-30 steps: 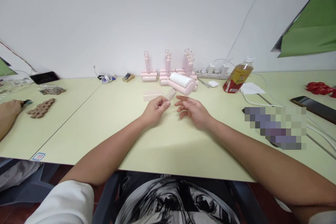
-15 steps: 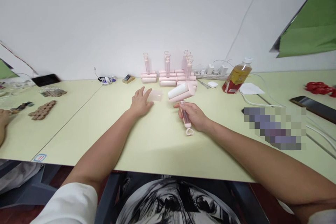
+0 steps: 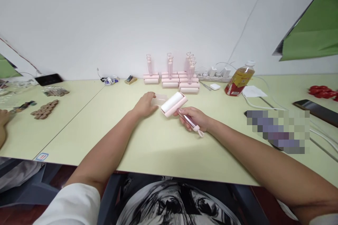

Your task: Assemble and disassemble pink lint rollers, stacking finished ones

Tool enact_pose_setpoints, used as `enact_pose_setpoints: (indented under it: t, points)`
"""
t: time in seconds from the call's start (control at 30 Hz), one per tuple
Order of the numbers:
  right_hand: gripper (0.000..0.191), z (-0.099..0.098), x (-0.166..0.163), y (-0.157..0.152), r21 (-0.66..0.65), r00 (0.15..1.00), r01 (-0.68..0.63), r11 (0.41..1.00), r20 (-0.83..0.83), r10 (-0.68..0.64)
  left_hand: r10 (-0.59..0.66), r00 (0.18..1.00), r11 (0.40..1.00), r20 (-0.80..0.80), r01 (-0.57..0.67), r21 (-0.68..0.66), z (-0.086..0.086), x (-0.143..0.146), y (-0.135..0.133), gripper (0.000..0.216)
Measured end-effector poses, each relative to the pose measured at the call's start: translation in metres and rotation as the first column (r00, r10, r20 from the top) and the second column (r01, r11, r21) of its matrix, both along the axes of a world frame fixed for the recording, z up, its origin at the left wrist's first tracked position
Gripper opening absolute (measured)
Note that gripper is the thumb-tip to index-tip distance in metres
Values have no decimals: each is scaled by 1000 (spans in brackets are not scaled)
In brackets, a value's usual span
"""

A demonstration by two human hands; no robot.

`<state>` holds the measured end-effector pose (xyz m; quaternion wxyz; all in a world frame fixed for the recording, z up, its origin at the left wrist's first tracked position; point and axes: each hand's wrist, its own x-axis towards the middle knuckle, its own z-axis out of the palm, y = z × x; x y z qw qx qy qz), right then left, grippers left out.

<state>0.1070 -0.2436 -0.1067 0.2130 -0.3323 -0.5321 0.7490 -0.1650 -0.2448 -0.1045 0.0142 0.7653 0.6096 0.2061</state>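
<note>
My right hand is closed round the clear handle of a pink lint roller, its white roll facing up and left and its heart-shaped loop pointing toward me. To the left, my left hand has its fingers and thumb at either side of the near end of a clear pinkish plastic cover, which seems gripped and lies low over the table. The roller head is just right of this cover, a small gap between them. Several more pink lint rollers stand handle-up by the wall.
A drink bottle leans at the right, near a power strip and white cables. A phone and red items lie farther right. Brown pieces lie left, beside another person's hand.
My right hand has tilted the lint roller, swinging its head left and down toward my left hand. My left hand's spread fingers have drawn in around the cover.
</note>
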Motion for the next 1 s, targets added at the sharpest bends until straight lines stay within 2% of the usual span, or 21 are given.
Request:
enact_pose_setpoints:
  t: [0.13,0.17,0.23,0.27,0.33,0.4,0.43,0.5,0.67,0.77,0.9,0.93,1.0]
  points:
    - [33,2,-1,-1,35,998,-49,998,29,48,67,997,998,-34,-66,19,4,2,-2,53]
    - [33,3,-1,-3,54,997,-59,997,47,57,67,998,998,19,-67,-15,4,2,-2,54]
    - [31,5,-3,-5,87,994,-70,994,90,62,67,972,994,226,-46,-96,4,2,-2,52]
    - [30,5,-4,-7,97,992,-70,993,111,59,70,927,991,368,-24,-129,3,2,-3,50]
    - [28,6,-5,-8,104,989,-69,992,139,55,65,773,983,632,58,-172,4,5,-5,53]
    - [25,5,-6,-8,106,988,-72,992,146,56,36,622,968,782,172,-181,5,9,-8,58]
    - [25,5,-6,-8,108,988,-74,991,145,58,13,572,959,820,225,-172,6,11,-10,61]
    - [24,4,-7,-8,108,988,-76,991,144,60,-28,526,948,850,283,-144,8,17,-14,62]
    - [23,4,-6,-7,109,987,-86,990,142,70,-57,489,933,870,336,-128,6,29,-19,60]
    - [22,3,-5,-7,124,988,-96,988,131,79,-72,502,905,862,396,-154,5,36,-23,59]
    - [26,1,-3,-7,99,986,-134,986,116,122,-156,638,852,754,472,-224,9,41,-30,60]
    - [27,0,-3,-6,83,986,-134,987,108,125,-196,683,861,704,463,-210,11,42,-31,60]
    - [27,-1,-4,-5,51,993,-100,994,73,96,-262,794,926,549,366,-88,18,44,-36,60]
